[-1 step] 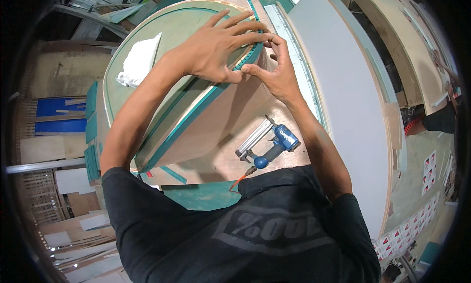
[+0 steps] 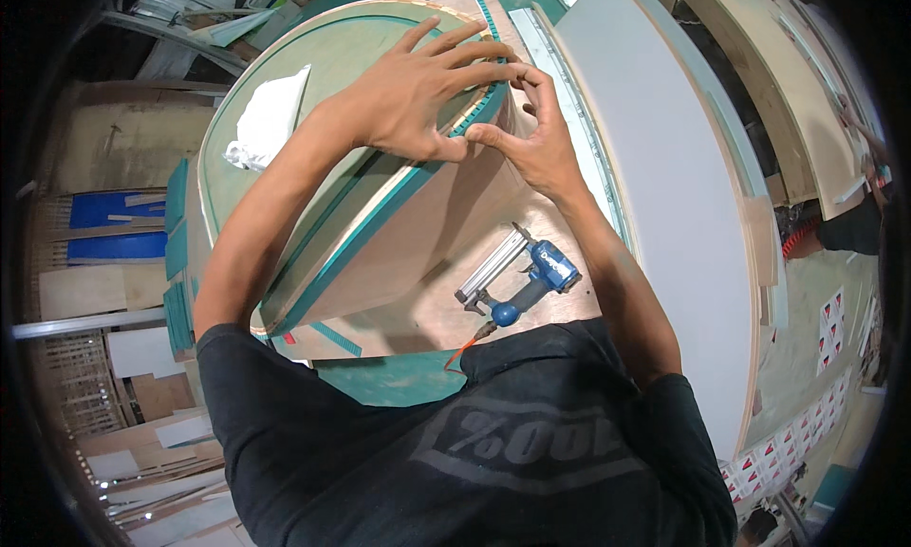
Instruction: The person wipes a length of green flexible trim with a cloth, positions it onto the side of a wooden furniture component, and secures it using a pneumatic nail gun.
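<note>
Fingers of the left hand (image 2: pixel 418 96) are spreading flat on the curved plywood form (image 2: pixel 313 158) at its far edge; the right hand (image 2: pixel 531 134) is pinching the teal edge strip (image 2: pixel 479 115) there, both unchanged. A blue nail gun (image 2: pixel 517 281) is lying below.

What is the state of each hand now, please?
Left hand: open, fingers spread, pressed flat on the curved plywood piece.
Right hand: fingers bent, pinching the teal edge strip at the rim.

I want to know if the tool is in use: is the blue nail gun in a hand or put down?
Put down. The blue nail gun lies on its side on the plywood, while both hands press the curved panel's green edge.
</note>
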`<state>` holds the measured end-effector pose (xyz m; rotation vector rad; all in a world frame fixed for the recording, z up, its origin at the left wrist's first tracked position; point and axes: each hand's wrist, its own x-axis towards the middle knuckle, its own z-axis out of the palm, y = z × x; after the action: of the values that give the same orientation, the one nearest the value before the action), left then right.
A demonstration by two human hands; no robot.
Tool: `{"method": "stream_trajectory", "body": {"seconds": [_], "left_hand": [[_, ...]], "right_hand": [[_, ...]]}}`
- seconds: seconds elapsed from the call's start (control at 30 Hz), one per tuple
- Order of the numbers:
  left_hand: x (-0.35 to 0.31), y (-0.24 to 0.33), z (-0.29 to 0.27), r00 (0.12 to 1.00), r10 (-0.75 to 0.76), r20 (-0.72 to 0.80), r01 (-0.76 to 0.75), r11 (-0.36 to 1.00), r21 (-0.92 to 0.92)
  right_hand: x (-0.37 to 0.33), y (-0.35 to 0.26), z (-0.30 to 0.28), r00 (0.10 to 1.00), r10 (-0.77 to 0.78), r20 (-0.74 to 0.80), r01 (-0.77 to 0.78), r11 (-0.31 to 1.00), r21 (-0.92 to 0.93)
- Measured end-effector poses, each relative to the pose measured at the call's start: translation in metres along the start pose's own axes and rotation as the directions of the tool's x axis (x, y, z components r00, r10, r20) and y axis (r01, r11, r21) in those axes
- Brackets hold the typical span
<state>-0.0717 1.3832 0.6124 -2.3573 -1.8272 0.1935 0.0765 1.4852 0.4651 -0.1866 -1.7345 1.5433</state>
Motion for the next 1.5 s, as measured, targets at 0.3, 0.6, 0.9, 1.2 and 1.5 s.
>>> {"method": "stream_trajectory", "body": {"seconds": [0.3, 0.6, 0.9, 1.2, 1.5], "left_hand": [[-0.003, 0.003, 0.007, 0.998, -0.046, -0.044, 0.049, 0.997, 0.053], [-0.002, 0.001, 0.008, 0.997, -0.065, -0.044, 0.063, 0.997, -0.041], [-0.001, 0.004, 0.004, 0.996, -0.083, -0.020, 0.081, 0.993, -0.083], [-0.003, 0.005, 0.007, 0.995, -0.103, -0.003, 0.103, 0.989, -0.103], [-0.001, 0.005, 0.006, 0.993, -0.106, 0.052, 0.114, 0.973, -0.202]], "right_hand": [[-0.099, -0.002, -0.049, 0.780, 0.606, 0.158, -0.544, 0.781, -0.306], [-0.276, 0.089, -0.027, 0.032, 0.957, 0.289, -0.952, 0.118, -0.284], [-0.317, 0.104, 0.026, 0.424, 0.868, -0.258, -0.891, 0.450, 0.050], [-0.235, 0.024, -0.009, 0.487, 0.862, -0.143, -0.592, 0.446, 0.671], [-0.168, -0.075, -0.022, 0.791, 0.611, -0.017, -0.525, 0.694, 0.492]]}}
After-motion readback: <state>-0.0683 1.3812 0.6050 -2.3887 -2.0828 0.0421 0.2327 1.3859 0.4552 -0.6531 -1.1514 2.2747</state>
